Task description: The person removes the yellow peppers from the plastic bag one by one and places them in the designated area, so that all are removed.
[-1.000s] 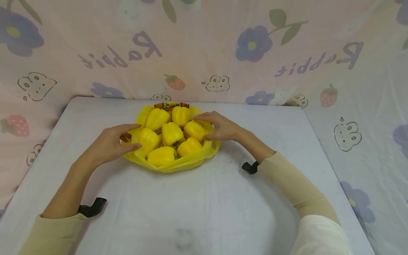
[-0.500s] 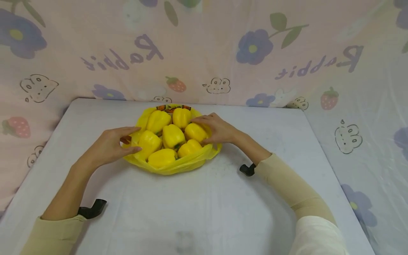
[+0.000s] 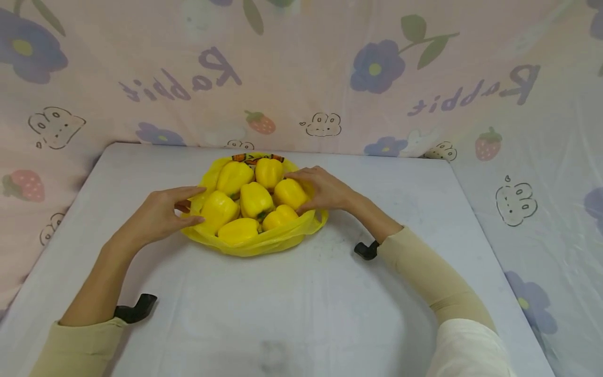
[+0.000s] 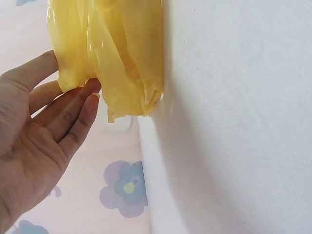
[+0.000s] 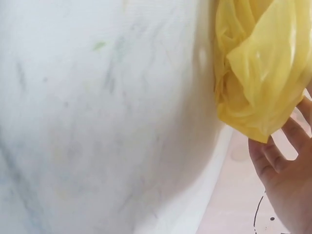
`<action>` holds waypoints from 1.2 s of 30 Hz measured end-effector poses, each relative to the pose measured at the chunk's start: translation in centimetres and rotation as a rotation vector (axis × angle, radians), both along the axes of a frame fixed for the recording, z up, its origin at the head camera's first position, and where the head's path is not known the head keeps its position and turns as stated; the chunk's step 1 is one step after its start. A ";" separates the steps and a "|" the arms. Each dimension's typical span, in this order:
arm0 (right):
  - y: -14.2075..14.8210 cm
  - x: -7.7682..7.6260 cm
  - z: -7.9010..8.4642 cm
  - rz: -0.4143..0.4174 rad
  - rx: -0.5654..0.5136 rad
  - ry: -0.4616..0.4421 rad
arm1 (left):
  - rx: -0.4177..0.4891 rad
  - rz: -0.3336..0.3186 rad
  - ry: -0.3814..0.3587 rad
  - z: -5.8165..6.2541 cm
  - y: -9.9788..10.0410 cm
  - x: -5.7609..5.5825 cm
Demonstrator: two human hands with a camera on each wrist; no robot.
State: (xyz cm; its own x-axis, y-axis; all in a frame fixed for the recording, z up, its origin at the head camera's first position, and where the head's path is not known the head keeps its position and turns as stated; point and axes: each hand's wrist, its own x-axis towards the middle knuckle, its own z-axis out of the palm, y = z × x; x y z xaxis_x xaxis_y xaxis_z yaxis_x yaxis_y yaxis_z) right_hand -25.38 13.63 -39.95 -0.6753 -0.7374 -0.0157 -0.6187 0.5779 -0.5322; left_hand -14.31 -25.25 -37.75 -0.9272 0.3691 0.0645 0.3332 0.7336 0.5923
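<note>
Several yellow bell peppers point(image 3: 256, 200) sit close together in a yellow plastic bag point(image 3: 264, 245), whose mouth lies spread open. At the bag's left side, my left hand point(image 3: 162, 213) has its thumb and index finger apart, touching the rim near a pepper. The left wrist view shows those fingers point(image 4: 68, 114) reaching to the edge of the crumpled bag point(image 4: 124, 63). My right hand point(image 3: 325, 191) rests on the right rim, thumb and fingers spread beside a pepper. Some right fingertips are hidden by the bag point(image 5: 261, 73) in the right wrist view.
A white table point(image 3: 301, 309) bears the bag near its far side. Behind it hangs a pink curtain point(image 3: 292, 68) printed with flowers, rabbits and strawberries. Black camera mounts point(image 3: 136, 309) stick out from both wrists.
Both hands stay beside the bag with barely any movement. The right hand has edged slightly lower against the rim, and the head view has shifted a little.
</note>
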 end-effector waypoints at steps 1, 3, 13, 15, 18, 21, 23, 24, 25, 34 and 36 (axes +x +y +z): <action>0.1 0.0 0.1 -0.003 -0.015 -0.003 | 0.004 0.000 0.004 0.0 0.0 0.0; 0.3 0.1 0.2 -0.009 -0.047 -0.014 | 0.011 -0.002 0.011 -0.1 -0.1 0.0; 0.9 0.3 0.9 -0.017 -0.168 -0.065 | 0.026 -0.003 0.034 -0.2 -0.2 0.1; 1.1 0.3 1.1 -0.022 -0.186 -0.076 | 0.026 0.000 0.026 -0.2 -0.2 0.1; 1.4 0.4 1.5 -0.030 -0.217 -0.095 | 0.027 0.004 0.020 -0.2 -0.3 0.1; 1.6 0.6 1.9 -0.033 -0.246 -0.112 | 0.031 0.010 0.016 -0.2 -0.3 0.1; 1.8 0.7 2.2 -0.036 -0.260 -0.128 | 0.035 0.011 0.014 -0.1 -0.3 0.2; 1.8 0.7 2.3 -0.039 -0.269 -0.134 | 0.038 0.011 0.014 -0.1 -0.3 0.2; 1.9 0.8 2.5 -0.045 -0.279 -0.145 | 0.042 0.013 0.011 -0.1 -0.3 0.2; 3.0 0.6 3.6 -0.136 -0.350 -0.172 | 0.046 0.066 -0.049 -0.3 -0.6 0.3; 3.1 0.5 3.7 -0.142 -0.354 -0.166 | 0.045 0.077 -0.051 -0.4 -0.6 0.4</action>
State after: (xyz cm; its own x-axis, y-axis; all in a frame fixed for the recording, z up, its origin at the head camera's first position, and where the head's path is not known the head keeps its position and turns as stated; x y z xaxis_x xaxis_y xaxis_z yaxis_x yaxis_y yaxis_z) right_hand -24.90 16.75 -36.25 -0.7803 -0.6167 0.1043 -0.4348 0.4149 -0.7992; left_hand -13.94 -25.90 -38.11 -0.9552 0.2943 0.0316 0.2456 0.7284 0.6396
